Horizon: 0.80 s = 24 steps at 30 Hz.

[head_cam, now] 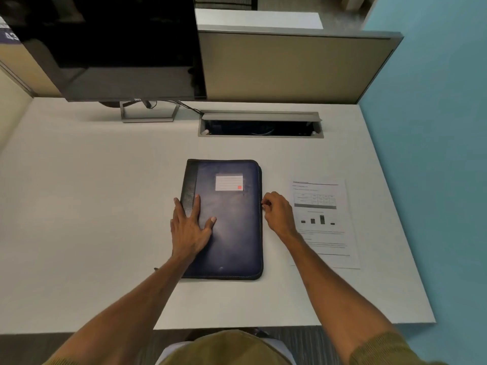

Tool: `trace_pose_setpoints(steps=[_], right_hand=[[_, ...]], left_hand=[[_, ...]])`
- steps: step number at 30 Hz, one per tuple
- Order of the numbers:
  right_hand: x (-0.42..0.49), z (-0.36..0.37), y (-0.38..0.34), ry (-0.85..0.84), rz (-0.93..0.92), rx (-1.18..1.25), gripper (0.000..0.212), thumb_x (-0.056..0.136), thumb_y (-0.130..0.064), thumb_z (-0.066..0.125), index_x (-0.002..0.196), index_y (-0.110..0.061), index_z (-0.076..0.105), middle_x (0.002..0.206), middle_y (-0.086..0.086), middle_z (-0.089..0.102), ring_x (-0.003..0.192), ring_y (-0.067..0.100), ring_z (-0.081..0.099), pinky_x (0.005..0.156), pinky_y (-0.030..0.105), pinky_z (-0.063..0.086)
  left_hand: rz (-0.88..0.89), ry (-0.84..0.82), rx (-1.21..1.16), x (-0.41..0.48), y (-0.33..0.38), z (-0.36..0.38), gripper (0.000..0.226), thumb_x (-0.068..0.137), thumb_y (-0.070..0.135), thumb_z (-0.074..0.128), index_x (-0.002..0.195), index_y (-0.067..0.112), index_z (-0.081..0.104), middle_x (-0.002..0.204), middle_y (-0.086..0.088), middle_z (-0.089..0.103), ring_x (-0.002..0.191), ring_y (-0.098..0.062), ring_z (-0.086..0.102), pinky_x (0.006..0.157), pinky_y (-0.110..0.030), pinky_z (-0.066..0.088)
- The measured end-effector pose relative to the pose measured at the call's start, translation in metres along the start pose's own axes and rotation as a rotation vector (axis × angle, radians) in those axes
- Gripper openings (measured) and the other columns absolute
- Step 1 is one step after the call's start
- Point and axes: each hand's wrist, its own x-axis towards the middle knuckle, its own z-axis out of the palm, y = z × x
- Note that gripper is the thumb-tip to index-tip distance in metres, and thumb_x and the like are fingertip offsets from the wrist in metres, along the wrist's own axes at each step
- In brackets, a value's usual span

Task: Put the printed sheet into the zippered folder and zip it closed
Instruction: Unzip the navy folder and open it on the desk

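Observation:
A dark blue zippered folder (232,227) with a white label lies flat and closed in the middle of the white desk (92,206). My left hand (191,227) rests flat on its left side near the spine, fingers spread. My right hand (278,213) is at the folder's right edge, fingers pinched at the zipper track; the zipper pull itself is too small to make out. The printed sheet (326,233), with a table and a bar chart, lies flat on the desk to the right of the folder, partly under my right forearm.
A dark monitor (113,48) on a stand sits at the back left. An open cable tray (259,126) is recessed in the desk behind the folder. A beige partition runs along the back, a blue wall along the right.

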Motion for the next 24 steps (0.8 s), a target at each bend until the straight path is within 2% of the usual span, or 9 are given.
trace_pose_setpoints(steps=[8,14,20,22,24], right_hand=[[-0.049,0.009,0.016,-0.06,0.022,0.045,0.012,0.104,-0.002,0.059,0.106,0.003,0.07,0.108,0.017,0.072,0.099,0.029,0.068,0.091,0.037,0.057],[-0.087,0.015,0.029,-0.119,0.038,0.052,0.008,0.1,-0.002,0.063,0.102,0.0,0.071,0.106,0.013,0.073,0.097,0.027,0.069,0.089,0.039,0.059],[-0.092,0.017,0.025,-0.022,0.108,0.104,0.01,0.1,0.002,0.062,0.102,0.001,0.071,0.106,0.013,0.073,0.095,0.028,0.069,0.087,0.04,0.059],[-0.084,0.014,0.023,0.023,0.13,0.108,0.012,0.1,0.003,0.06,0.101,0.001,0.071,0.106,0.014,0.073,0.096,0.028,0.069,0.087,0.041,0.059],[-0.076,0.011,0.022,0.042,0.135,0.11,0.012,0.099,0.004,0.059,0.101,0.002,0.071,0.107,0.014,0.072,0.097,0.029,0.068,0.088,0.043,0.058]], left_hand=[[-0.031,-0.037,0.009,-0.005,0.008,-0.003,0.085,0.105,0.067,0.046,0.171,0.042,0.0,0.178,-0.013,-0.021,0.167,-0.042,0.003,0.136,-0.057,0.014],[-0.044,-0.036,0.014,-0.006,0.009,0.001,0.084,0.106,0.065,0.046,0.172,0.04,0.001,0.179,-0.015,-0.016,0.167,-0.043,0.003,0.136,-0.058,0.011],[-0.034,-0.042,0.022,-0.005,0.015,0.003,0.084,0.107,0.062,0.046,0.173,0.036,0.001,0.178,-0.017,-0.016,0.166,-0.045,0.001,0.135,-0.061,0.011],[0.01,-0.038,0.064,-0.004,0.023,0.003,0.083,0.108,0.06,0.046,0.173,0.032,0.002,0.178,-0.019,-0.017,0.166,-0.045,-0.004,0.135,-0.061,0.009],[0.189,-0.017,0.201,-0.003,0.039,0.004,0.082,0.108,0.053,0.049,0.173,0.032,0.003,0.178,-0.019,-0.017,0.166,-0.044,-0.009,0.135,-0.061,0.007]])
